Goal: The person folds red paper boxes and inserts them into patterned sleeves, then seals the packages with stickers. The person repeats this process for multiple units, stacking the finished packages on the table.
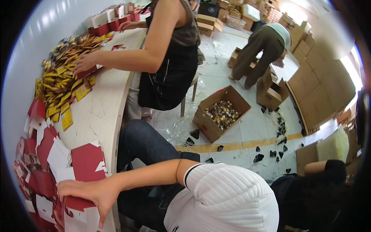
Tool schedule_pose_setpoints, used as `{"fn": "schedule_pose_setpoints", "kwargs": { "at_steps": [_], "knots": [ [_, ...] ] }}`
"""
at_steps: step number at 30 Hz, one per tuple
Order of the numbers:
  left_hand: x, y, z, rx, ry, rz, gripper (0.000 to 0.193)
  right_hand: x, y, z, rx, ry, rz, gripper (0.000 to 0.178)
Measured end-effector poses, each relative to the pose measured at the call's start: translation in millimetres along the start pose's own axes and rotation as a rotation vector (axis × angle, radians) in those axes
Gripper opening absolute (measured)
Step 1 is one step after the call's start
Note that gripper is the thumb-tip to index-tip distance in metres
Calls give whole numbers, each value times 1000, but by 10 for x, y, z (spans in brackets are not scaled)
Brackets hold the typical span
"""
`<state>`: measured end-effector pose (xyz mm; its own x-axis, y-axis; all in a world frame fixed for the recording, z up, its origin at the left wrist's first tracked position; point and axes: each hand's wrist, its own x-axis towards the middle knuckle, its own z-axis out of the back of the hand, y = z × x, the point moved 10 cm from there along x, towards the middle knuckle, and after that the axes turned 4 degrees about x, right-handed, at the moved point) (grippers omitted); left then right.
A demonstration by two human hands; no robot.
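My right hand (91, 193) reaches in from a white ribbed sleeve (228, 193) to the table at the lower left. Its fingers curl over the top of a red-and-white folded paper carton (81, 218), with the thumb down along the near side. The carton's lower part runs out of the picture. Beside it lie a flat red card sheet (88, 160) and a heap of red and white cartons (42, 181). My left hand is out of view.
A co-worker's hand (87, 63) touches a pile of yellow packets (62, 81) along the white table (108, 89). An open carton of wrapped pieces (222, 116) stands on the floor among black scraps (259, 157). Another person (262, 50) bends over boxes behind; someone in black (309, 193) is at lower right.
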<state>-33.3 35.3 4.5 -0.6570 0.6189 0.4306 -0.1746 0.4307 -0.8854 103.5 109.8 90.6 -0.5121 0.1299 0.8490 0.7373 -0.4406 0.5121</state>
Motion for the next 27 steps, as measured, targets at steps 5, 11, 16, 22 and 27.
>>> {"fn": "schedule_pose_setpoints", "kwargs": {
  "at_steps": [5,11,16,22,27],
  "knots": [
    [-63,-285,-119,-25,-98,-175,36,-125,-89,45,69,-236,-132,65],
    [1,-161,315,-23,-62,-226,35,-255,-238,16,25,-441,-93,56],
    [-55,87,-19,-53,99,-54,57,-543,-344,406,14,-647,-228,63],
    [-59,-450,-411,-189,273,-167,62,-436,-290,341,49,-657,-309,54],
    [-45,-380,-205,-161,60,-30,60,-298,-262,92,50,-391,-250,54]
  ]
}}
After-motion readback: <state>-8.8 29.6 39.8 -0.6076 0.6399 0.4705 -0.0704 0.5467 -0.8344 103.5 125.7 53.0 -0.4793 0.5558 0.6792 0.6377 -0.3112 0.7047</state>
